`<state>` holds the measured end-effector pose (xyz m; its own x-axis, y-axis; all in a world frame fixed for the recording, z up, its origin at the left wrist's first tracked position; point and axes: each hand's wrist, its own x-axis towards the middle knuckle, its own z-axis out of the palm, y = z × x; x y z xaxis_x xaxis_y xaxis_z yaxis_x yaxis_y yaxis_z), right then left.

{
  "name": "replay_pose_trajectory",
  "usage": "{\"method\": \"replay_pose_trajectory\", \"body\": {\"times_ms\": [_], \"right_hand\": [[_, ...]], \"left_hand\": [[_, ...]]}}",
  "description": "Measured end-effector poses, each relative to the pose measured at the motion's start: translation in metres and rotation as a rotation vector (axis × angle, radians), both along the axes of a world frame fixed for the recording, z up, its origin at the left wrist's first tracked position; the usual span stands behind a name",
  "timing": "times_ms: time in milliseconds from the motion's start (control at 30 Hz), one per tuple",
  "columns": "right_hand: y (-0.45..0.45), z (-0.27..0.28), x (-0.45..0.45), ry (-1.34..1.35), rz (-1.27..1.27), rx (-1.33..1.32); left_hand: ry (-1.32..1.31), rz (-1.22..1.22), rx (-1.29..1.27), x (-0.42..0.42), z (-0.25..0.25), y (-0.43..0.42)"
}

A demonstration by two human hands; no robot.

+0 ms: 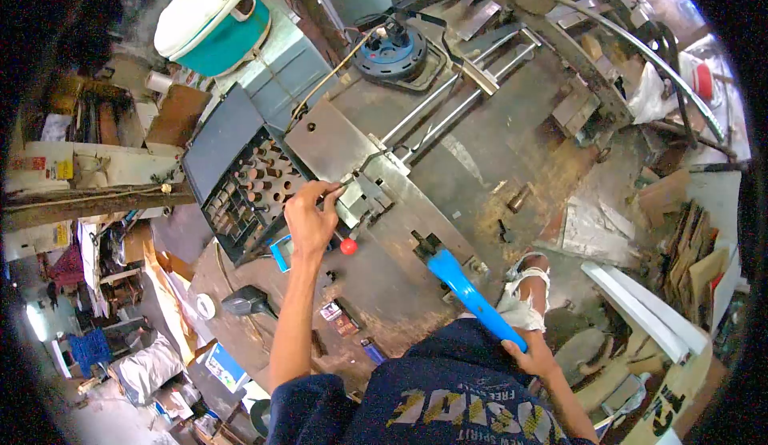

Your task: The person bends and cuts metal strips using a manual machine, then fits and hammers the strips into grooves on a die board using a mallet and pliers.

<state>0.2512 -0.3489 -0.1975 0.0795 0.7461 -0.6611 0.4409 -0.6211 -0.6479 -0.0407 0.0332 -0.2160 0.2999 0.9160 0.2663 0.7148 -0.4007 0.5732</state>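
Note:
My left hand (310, 219) is closed in a pinch at the edge of a small metal clamp block (364, 198) on a steel plate (340, 145). What lies between its fingertips is too small to make out. Just below that block is a lever with a red ball knob (348, 246). Low on the right, my right hand (534, 358) grips the end of a long blue handle (472, 293). The handle's far end meets a dark metal fitting (426, 244) at the plate's near edge. Two parallel steel rods (456, 113) run away from the plate.
An open case of round metal dies (264, 174) lies left of the plate. Behind it stands a teal bucket with a white lid (220, 25). A blue-black round machine (392, 53) sits at the back. Metal scraps and wood pieces (696, 261) crowd the right side.

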Motion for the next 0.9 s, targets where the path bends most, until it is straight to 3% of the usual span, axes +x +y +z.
{"method": "replay_pose_trajectory", "body": {"times_ms": [100,167,300,400,500,667,867,900], "right_hand": [[-0.018,-0.013,-0.001,-0.006,-0.091,0.027],[-0.031,-0.019,-0.002,-0.079,-0.096,-0.123],[-0.008,0.022,-0.010,-0.168,-0.110,-0.224],[0.000,0.036,-0.017,-0.153,-0.195,-0.131],[-0.013,0.011,-0.018,-0.257,-0.260,0.047],[-0.015,-0.026,-0.003,0.003,-0.085,-0.032],[-0.019,-0.015,-0.019,-0.183,-0.206,0.170],[-0.022,-0.020,-0.024,-0.367,-0.230,0.342]], "left_hand": [[0.004,-0.010,-0.008,0.000,0.002,0.000],[0.010,0.012,-0.031,0.002,0.000,-0.001],[0.023,-0.034,0.034,0.002,0.003,-0.003],[-0.042,-0.020,0.066,0.005,0.020,-0.006],[-0.079,-0.065,0.134,0.009,0.047,-0.016],[-0.068,-0.188,0.192,0.025,0.094,-0.041],[0.009,-0.243,0.091,0.021,0.092,-0.039],[0.003,-0.290,0.089,0.019,0.088,-0.034]]}}
